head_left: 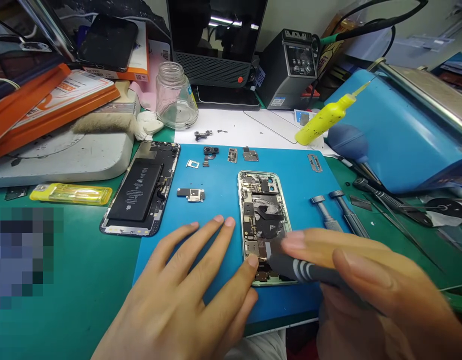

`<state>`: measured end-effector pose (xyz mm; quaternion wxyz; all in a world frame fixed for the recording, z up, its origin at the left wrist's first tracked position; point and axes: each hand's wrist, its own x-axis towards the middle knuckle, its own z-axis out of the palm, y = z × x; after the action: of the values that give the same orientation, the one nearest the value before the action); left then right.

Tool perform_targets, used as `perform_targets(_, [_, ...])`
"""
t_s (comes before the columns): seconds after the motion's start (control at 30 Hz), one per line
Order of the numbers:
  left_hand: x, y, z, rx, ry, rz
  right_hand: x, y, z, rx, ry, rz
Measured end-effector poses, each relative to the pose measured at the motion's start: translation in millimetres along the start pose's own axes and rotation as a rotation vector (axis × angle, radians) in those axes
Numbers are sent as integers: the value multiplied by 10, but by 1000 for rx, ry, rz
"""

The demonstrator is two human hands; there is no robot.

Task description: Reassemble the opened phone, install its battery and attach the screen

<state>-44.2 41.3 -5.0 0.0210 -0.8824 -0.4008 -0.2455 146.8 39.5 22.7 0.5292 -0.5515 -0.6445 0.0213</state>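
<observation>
One opened phone housing (273, 239) on blue mat (211, 220), touched by spread left hand (189, 285); grey tool (321, 275) pinched in right hand (388, 280); exposed board (248, 220) could be gouged if tool slips.

Green bench mat (84, 280), blue work mat (220, 182) laid over it, opened smartphone housing (268, 220) and camera module (211, 150) on the blue, yellow lighter (71, 194) on the green.

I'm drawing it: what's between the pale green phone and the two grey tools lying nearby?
The head view shows bare blue mat; lower down, the right hand hides some.
</observation>
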Motion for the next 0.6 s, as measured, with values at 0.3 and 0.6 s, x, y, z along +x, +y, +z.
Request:
perform_targets(0.3, [43, 43, -33, -43, 35, -20, -37, -3, 0, 16, -5, 29])
perform_targets(0.6, [70, 88, -29, -78, 103, -37, 100, 247, -67, 124, -249, -222])
